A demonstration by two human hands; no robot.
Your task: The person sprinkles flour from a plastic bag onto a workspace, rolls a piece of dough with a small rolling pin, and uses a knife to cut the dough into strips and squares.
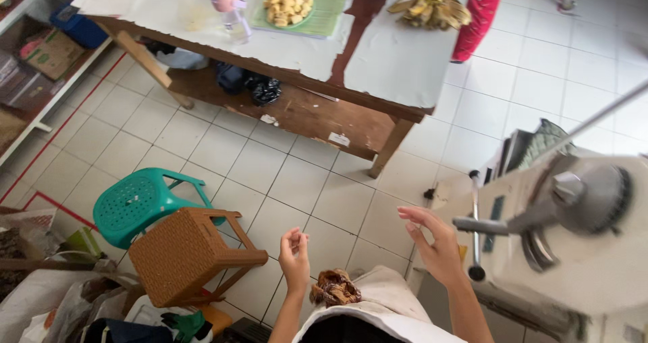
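- Machine handle point(476, 225), a grey metal lever on the white machine point(580, 248) at the right, is the thing nearest to the right hand point(435, 245); it is not touched yet.
- The right hand is held just beside the lever, with the fingers apart and slightly curled, and nothing is held in it.
- The left hand point(294, 252) is raised in front of the body, with the fingertips drawn loosely together; whether something small is pinched cannot be told.
- A brown crumpled thing point(335, 288) is seen between the arms, resting on the pale apron point(388, 302).
- A risk is judged here: the round metal part point(594, 198) of the machine seems blurred, as if turning, so fingers brought too near could be caught.
- The brown thing could also slip from the apron to the tiled floor point(297, 181) if the body is turned.
- On the wooden table point(398, 66), a green plate point(290, 9) is filled with yellow pieces of food.
- A heap of yellow-brown peels point(432, 9) is lying loose beside it, and a clear bottle with a pink cap point(229, 9) is standing near the plate.
- A brown stool point(192, 252) and a green stool point(138, 205) are placed at the left, touching each other.
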